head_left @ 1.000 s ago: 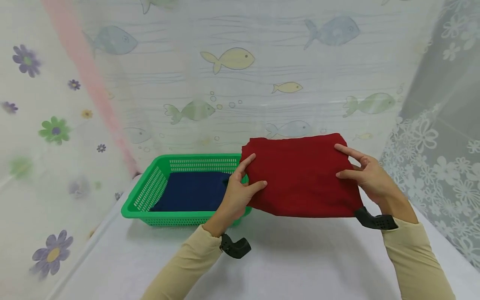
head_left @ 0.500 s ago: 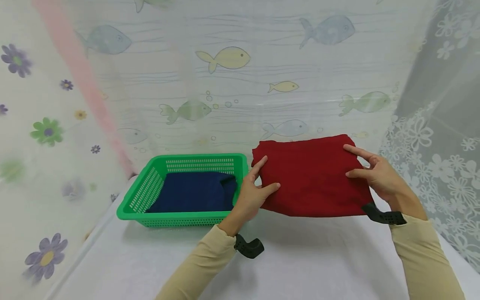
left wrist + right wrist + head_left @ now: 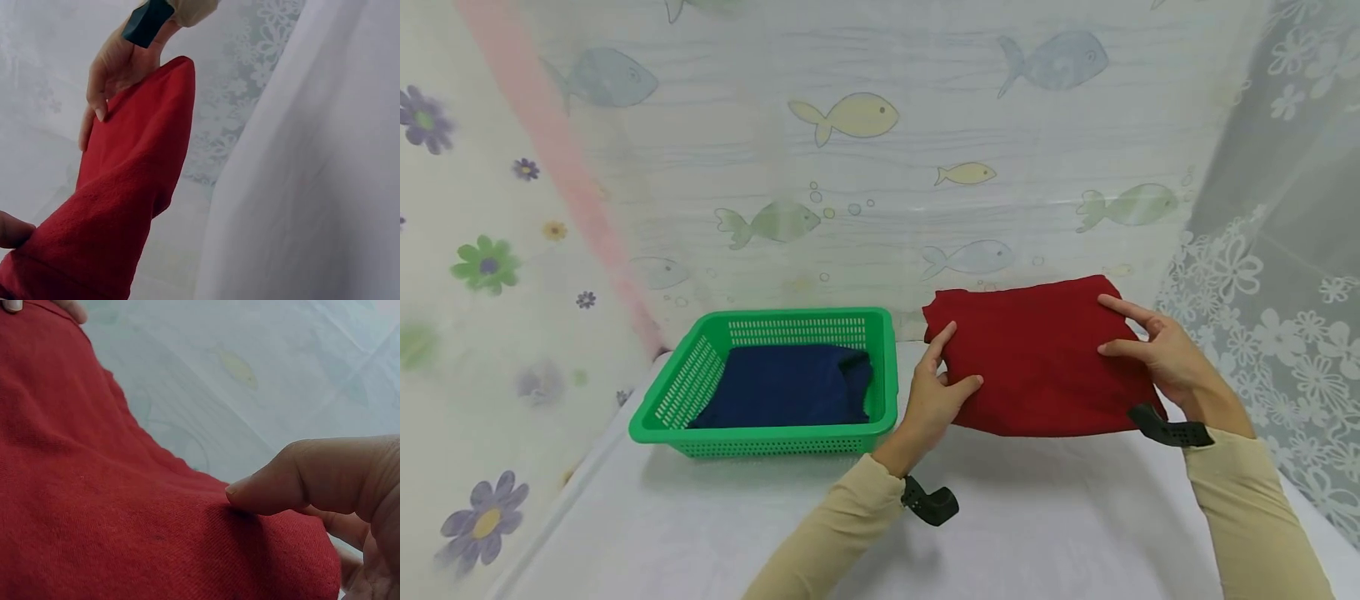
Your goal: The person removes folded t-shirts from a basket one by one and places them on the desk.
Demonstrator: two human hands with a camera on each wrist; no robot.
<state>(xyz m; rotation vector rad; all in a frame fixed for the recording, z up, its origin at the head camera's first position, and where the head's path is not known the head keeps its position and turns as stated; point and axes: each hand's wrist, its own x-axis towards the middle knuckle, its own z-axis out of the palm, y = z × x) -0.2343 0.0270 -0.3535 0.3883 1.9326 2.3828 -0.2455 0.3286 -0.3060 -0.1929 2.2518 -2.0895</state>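
Fish-print curtain hangs behind hands; white-covered table lies below them; green basket sits just left of left hand; red cloth is raised between hands; navy cloth lies inside basket; left hand pinches red cloth's left edge, right hand its right; black wristbands below both hands

Passable space over the table between left sleeve and right sleeve, green basket barring the left, raised red cloth on the right, fish-print curtain behind
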